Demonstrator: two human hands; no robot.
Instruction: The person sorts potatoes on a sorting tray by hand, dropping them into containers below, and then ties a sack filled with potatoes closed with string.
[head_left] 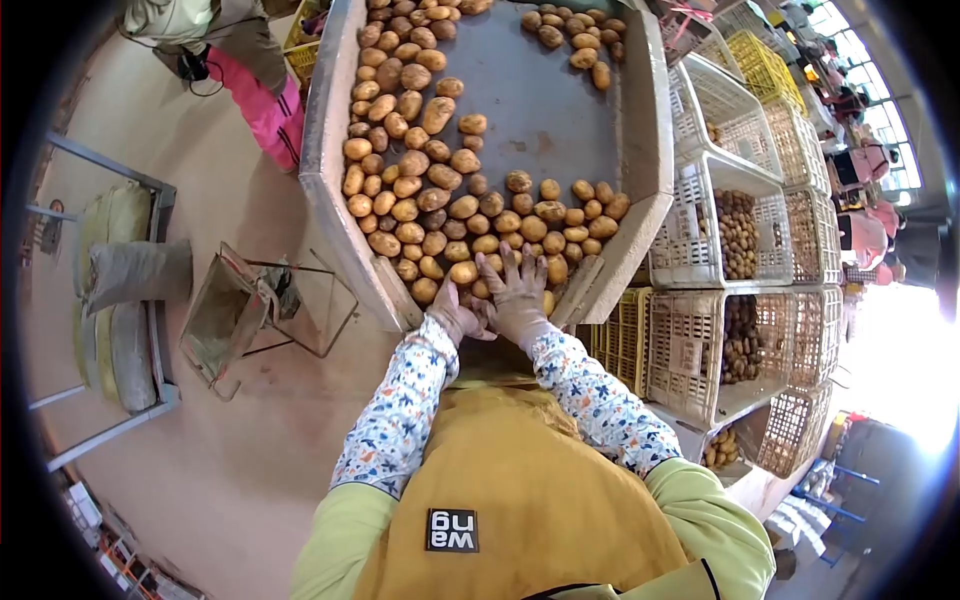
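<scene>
Many potatoes (437, 175) lie on a grey sorting surface (530, 110) with raised side boards, thickest along its left side and near edge. At the near edge my left hand (462, 315), gloved, touches the potatoes in front of it, its fingers partly hidden. My right hand (518, 292), also gloved, lies beside it with fingers spread over the potatoes at the opening between the boards. Both forearms wear flower-patterned sleeves.
White crates (690, 235) with potatoes are stacked at the right, beside yellow crates (762, 65). A folding metal frame (225, 320) and filled sacks (130, 275) stand left. A person in pink boots (255, 105) is at upper left; several people are far right.
</scene>
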